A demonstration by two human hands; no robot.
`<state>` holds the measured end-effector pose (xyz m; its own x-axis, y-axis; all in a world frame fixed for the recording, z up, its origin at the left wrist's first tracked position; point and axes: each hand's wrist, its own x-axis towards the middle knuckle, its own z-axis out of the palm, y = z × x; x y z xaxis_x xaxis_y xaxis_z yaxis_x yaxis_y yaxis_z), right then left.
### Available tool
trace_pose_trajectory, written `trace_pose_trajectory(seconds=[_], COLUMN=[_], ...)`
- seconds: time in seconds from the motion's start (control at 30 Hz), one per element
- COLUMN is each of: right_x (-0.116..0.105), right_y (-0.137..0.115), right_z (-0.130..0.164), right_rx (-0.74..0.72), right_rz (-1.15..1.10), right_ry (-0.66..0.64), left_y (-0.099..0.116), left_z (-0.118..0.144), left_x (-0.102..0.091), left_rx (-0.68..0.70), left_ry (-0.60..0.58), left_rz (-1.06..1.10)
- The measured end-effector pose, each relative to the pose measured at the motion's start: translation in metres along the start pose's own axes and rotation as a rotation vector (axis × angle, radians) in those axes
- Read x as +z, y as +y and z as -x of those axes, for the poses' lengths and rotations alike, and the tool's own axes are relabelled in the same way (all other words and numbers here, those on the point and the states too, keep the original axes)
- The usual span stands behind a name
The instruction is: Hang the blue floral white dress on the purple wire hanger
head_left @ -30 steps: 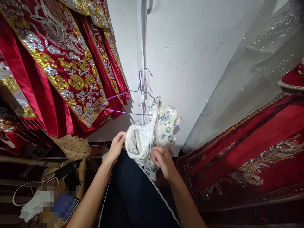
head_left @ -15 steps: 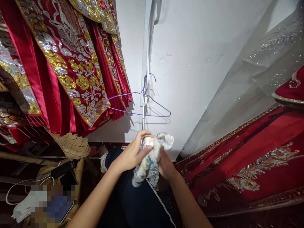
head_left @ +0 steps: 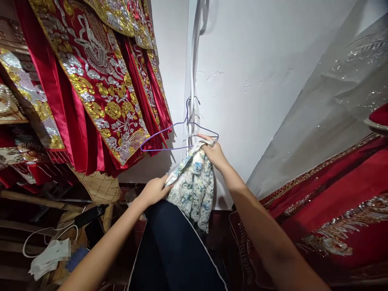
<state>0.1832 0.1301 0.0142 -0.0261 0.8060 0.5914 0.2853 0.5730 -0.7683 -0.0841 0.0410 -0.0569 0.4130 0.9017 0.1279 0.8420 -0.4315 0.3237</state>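
A purple wire hanger [head_left: 163,148] hangs by its hook from a white strip on the wall. Below its right half is a white garment with blue and green flowers [head_left: 190,188]; its exact kind is unclear. My right hand [head_left: 214,152] grips the garment's upper edge up at the hanger's right end. Lower down, my left hand [head_left: 155,190] pinches the same edge on the left, so that edge slants between my hands. The rest of the cloth drapes down over my dark trousers [head_left: 176,238].
Red costumes with gold and silver embroidery [head_left: 112,93] hang at left. A clear plastic cover [head_left: 318,101] and a red beaded garment [head_left: 339,202] are at right. A wooden stool [head_left: 107,216] at lower left bears a white cable [head_left: 33,238], a black object and white tissue [head_left: 50,258].
The bunched garment has been spread out and hangs open. My right hand has risen with it to the hanger's right end, while my left hand has moved down and left. The hanger has tilted.
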Motion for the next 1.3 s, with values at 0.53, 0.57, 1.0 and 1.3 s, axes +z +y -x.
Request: trace_pose_trajectory(seconds=[0.53, 0.57, 1.0, 1.3], right_x=[-0.051, -0.050, -0.050, -0.122], right_y=[-0.002, -0.005, -0.039, -0.043], right_z=[0.031, 0.035, 0.065, 0.031], right_rx=[0.023, 0.025, -0.018, -0.051], right_rz=[0.238, 0.228, 0.168, 0.582], right_ry=[-0.191, -0.176, -0.210, 0.257], left_y=[-0.036, -0.029, 0.005, 0.004], left_z=[-0.026, -0.029, -0.080, -0.075], left_x=[-0.072, -0.078, -0.115, -0.122], left_rx=[0.138, 0.151, 0.282, 0.221], left_ry=[0.450, 0.469, 0.338, 0.297], left_rz=[0.044, 0.073, 0.009, -0.157])
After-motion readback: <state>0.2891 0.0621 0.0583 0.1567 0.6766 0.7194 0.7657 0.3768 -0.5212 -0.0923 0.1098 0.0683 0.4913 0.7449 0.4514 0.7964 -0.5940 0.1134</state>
